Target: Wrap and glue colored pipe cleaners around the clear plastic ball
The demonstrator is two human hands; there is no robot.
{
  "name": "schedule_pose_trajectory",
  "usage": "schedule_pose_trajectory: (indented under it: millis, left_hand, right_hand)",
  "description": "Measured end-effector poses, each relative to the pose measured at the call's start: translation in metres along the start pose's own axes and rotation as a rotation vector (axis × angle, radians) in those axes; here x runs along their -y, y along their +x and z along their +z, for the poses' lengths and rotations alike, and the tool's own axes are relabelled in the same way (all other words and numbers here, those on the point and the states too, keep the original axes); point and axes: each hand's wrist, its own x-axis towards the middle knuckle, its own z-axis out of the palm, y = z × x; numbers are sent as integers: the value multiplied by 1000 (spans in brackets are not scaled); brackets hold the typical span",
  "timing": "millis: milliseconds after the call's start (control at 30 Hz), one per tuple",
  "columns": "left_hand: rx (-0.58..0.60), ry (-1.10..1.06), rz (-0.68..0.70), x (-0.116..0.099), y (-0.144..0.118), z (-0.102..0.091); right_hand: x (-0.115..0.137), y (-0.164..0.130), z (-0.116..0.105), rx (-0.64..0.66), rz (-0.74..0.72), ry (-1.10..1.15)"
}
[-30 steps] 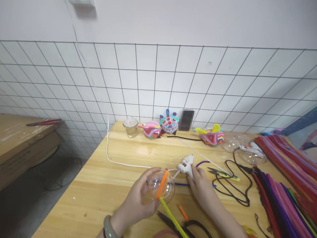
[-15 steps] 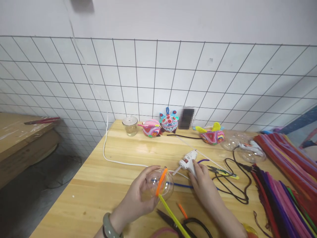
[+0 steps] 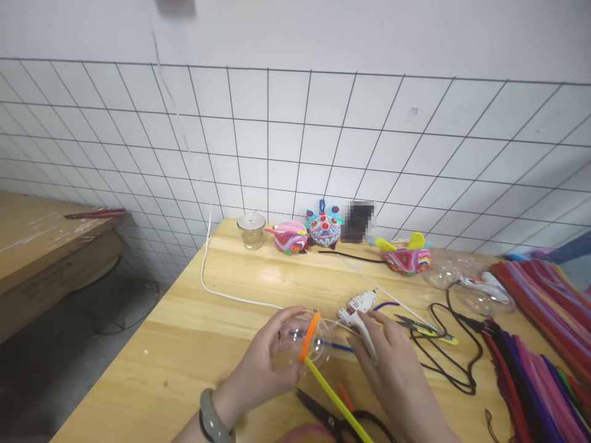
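Observation:
My left hand (image 3: 265,363) grips a clear plastic ball (image 3: 305,341) just above the wooden table (image 3: 198,320). An orange pipe cleaner (image 3: 309,335) curves over the ball and joins a yellow pipe cleaner (image 3: 339,403) that runs toward the lower right. My right hand (image 3: 392,363) closes around the handle of a white hot glue gun (image 3: 357,307), whose nozzle points left toward the ball. A blue pipe cleaner (image 3: 341,348) lies on the table between my hands.
Three colourful pipe-cleaner figures (image 3: 323,229) and a small glass jar (image 3: 252,231) stand by the wire grid wall. Black scissors (image 3: 332,418) lie near the front edge. Small snips (image 3: 425,326), black cable (image 3: 457,357), clear domes (image 3: 480,289) and bundled pipe cleaners (image 3: 545,332) fill the right.
My right hand has tightened around the glue gun and drawn it slightly toward the ball. The view has shifted a little to the left. My left hand keeps the ball steady.

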Motion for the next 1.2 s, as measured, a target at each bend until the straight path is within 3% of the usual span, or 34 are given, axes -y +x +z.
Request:
schedule_pose_trajectory:
  millis: [133, 267, 367, 600, 800, 1000, 1200]
  left_hand:
    - [-20, -8, -40, -3, 0, 4]
    - [-32, 12, -30, -5, 0, 7]
    - [-18, 38, -26, -5, 0, 9]
    - [10, 49, -19, -8, -1, 10]
    - [14, 73, -41, -10, -2, 9]
    - [23, 74, -32, -10, -2, 10]
    - [20, 70, -27, -9, -2, 10]
  right_hand:
    - [31, 1, -33, 54, -340, 440]
    - [43, 6, -45, 121, -444, 600]
    - [44, 11, -46, 137, -413, 649]
    - [52, 26, -42, 44, -210, 731]
    - [51, 32, -41, 101, -112, 787]
    - [53, 35, -42, 75, 0, 779]
    - [51, 32, -40, 145, 27, 818]
